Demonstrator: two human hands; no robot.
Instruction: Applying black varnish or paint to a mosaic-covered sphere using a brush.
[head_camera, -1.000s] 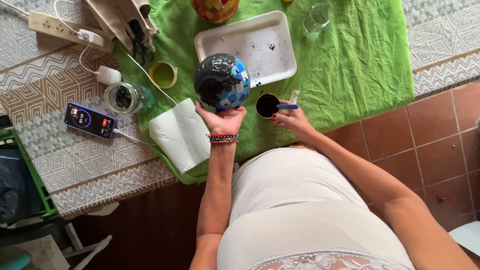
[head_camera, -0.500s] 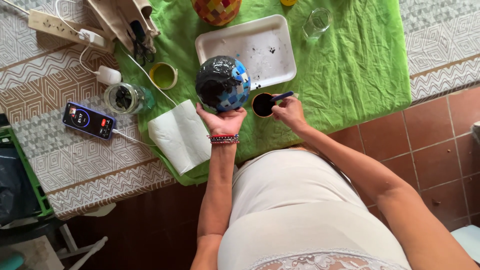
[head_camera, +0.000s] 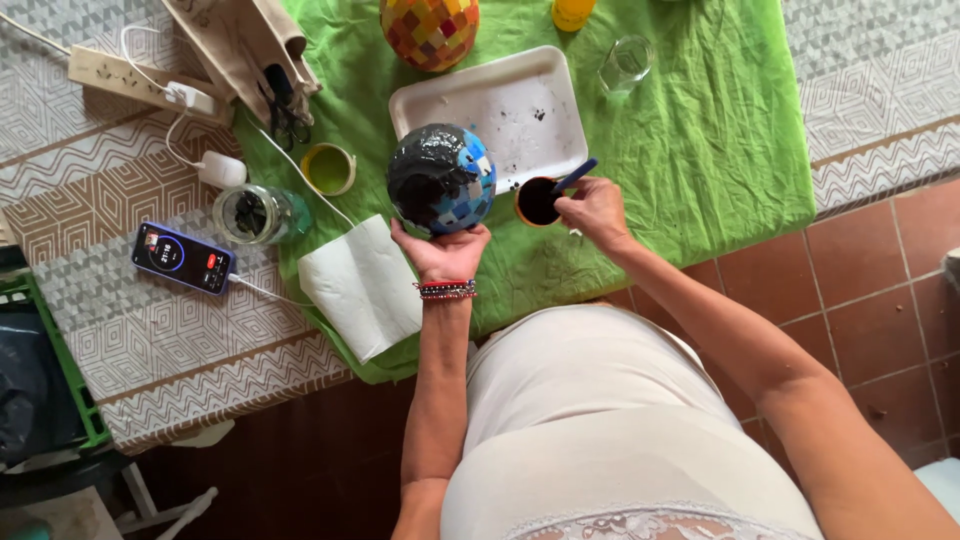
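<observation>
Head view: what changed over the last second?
Little. The right hand tipped the blue-handled tool up in the small dark cup; earlier its handle lay flatter, pointing right. Left hand holds the ball as before. Tray, phone and paper towel unchanged.

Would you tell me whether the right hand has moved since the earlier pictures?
Yes. The right hand has shifted toward the white tray, its blue tool's tip now over the small cup.

Patterned table (head_camera: 150, 350), green cloth (head_camera: 720, 140), phone (head_camera: 183, 258)
</observation>
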